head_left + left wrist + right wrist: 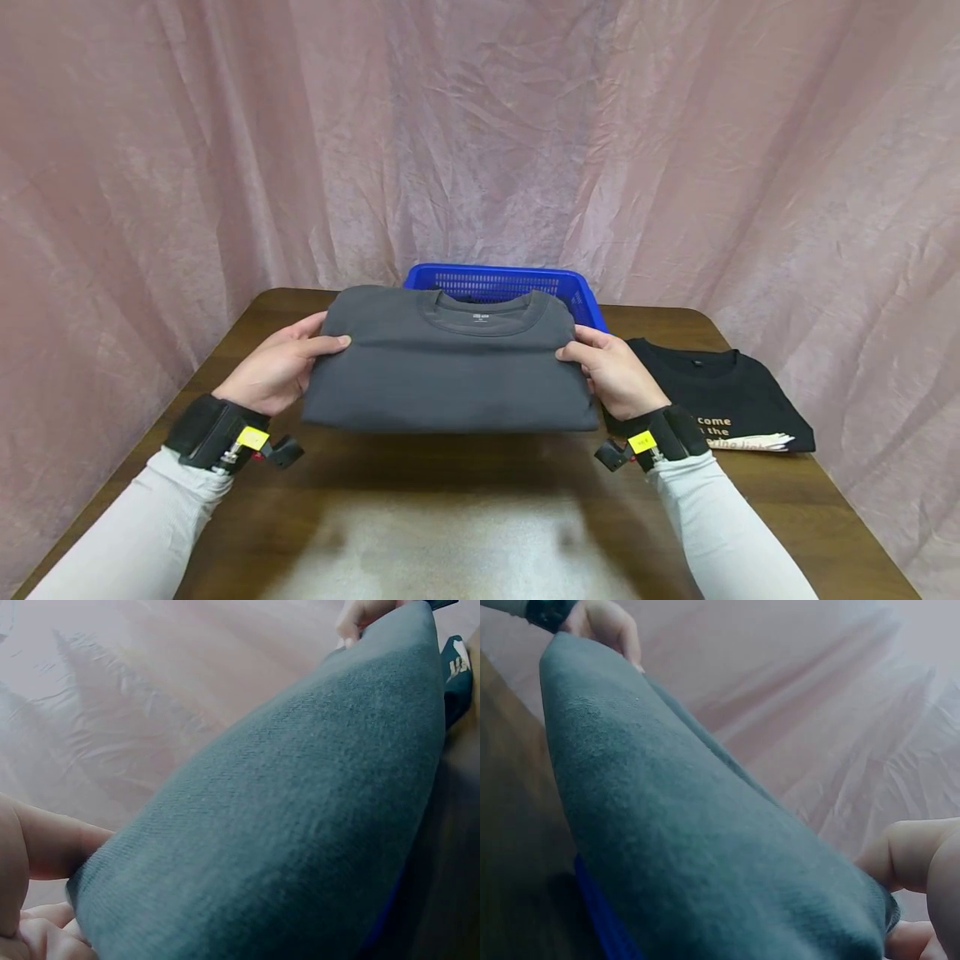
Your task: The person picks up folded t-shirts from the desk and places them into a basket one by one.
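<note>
pinching the folded grey shirt (pixel 450 379) above the counter (pixel 795 508), by both side edges, with closed fingers of left hand (pixel 279 367) and right hand (pixel 613 373); could sag or unfold through uneven grip.

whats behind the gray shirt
A blue basket, partly showing, with the pink curtain beyond. The gray shirt hides the basket's front and most of its inside.
</note>
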The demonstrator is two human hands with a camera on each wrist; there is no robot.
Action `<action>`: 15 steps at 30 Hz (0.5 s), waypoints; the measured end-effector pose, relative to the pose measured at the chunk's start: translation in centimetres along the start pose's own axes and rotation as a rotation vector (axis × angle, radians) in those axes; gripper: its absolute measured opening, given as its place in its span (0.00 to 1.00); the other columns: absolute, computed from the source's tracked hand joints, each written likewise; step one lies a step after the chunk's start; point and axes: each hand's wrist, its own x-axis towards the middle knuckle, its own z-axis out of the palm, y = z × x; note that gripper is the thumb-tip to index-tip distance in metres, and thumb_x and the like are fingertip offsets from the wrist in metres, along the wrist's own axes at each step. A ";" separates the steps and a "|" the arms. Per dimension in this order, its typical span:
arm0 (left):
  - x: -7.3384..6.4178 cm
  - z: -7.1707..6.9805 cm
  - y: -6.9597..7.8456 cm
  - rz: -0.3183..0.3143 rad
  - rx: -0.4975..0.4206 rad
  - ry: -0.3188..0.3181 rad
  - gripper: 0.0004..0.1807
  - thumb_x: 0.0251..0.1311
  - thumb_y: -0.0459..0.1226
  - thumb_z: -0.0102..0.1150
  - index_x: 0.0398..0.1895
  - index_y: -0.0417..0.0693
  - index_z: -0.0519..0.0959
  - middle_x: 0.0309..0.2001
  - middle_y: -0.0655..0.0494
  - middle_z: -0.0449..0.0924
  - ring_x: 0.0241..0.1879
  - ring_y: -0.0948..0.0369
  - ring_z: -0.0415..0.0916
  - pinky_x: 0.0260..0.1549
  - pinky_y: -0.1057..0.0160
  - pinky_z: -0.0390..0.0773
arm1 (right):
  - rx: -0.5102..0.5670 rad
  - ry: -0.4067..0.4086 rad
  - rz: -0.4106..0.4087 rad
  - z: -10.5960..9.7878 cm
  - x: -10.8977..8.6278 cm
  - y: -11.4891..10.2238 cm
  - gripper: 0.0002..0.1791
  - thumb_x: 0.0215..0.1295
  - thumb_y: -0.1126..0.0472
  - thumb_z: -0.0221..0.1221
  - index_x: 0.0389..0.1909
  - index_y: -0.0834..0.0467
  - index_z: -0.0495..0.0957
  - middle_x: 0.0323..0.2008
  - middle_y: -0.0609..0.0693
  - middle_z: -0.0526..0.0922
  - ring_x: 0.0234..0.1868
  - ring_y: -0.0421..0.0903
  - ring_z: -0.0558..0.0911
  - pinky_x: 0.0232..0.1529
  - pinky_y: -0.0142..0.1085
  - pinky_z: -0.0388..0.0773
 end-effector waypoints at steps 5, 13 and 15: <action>0.9 1.4 -0.1 0.005 -0.015 -0.011 0.40 0.84 0.36 0.55 0.90 0.47 0.47 0.57 0.65 0.86 0.52 0.65 0.87 0.49 0.61 0.89 | -0.015 0.012 0.025 -1.3 -0.4 0.0 0.41 0.79 0.61 0.58 0.88 0.57 0.56 0.75 0.60 0.74 0.51 0.41 0.87 0.52 0.36 0.89; 2.8 3.2 -0.2 0.009 -0.031 0.010 0.36 0.83 0.36 0.56 0.87 0.48 0.55 0.54 0.65 0.86 0.48 0.65 0.87 0.46 0.63 0.88 | 0.024 0.026 0.038 -3.1 -0.3 -0.3 0.36 0.80 0.61 0.57 0.85 0.59 0.62 0.59 0.46 0.85 0.48 0.41 0.88 0.49 0.36 0.89; 3.5 3.4 -0.1 0.004 -0.036 0.020 0.36 0.83 0.35 0.56 0.88 0.48 0.54 0.53 0.65 0.86 0.48 0.66 0.87 0.46 0.63 0.88 | 0.011 0.025 0.039 -3.6 0.1 -0.4 0.35 0.81 0.61 0.57 0.85 0.60 0.62 0.56 0.44 0.85 0.47 0.40 0.88 0.49 0.36 0.90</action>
